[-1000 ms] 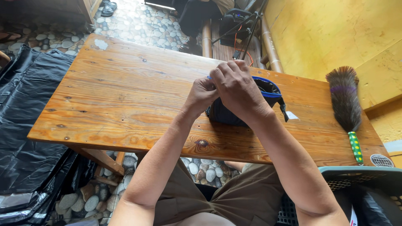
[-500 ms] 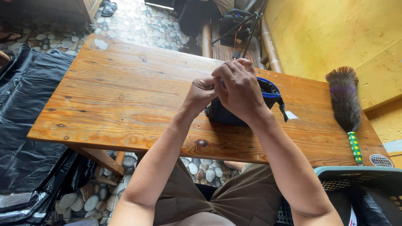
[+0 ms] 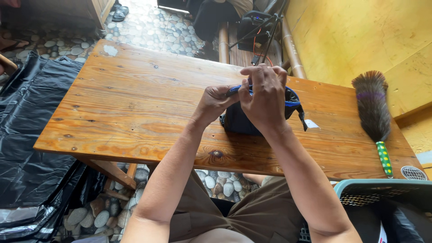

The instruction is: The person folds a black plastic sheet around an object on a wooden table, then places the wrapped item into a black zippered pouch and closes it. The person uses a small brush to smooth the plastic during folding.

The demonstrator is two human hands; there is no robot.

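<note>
Your left hand [image 3: 215, 102] and your right hand [image 3: 264, 96] are close together above a small dark bag with blue trim [image 3: 238, 120]. The bag sits on the wooden table [image 3: 135, 99], near the edge closest to you. The fingers of both hands are curled tight and pinch the blue top edge of the bag. A feather duster [image 3: 373, 112] with a green handle lies well apart on the right. A black plastic sheet [image 3: 27, 148] covers the floor on the left.
</note>
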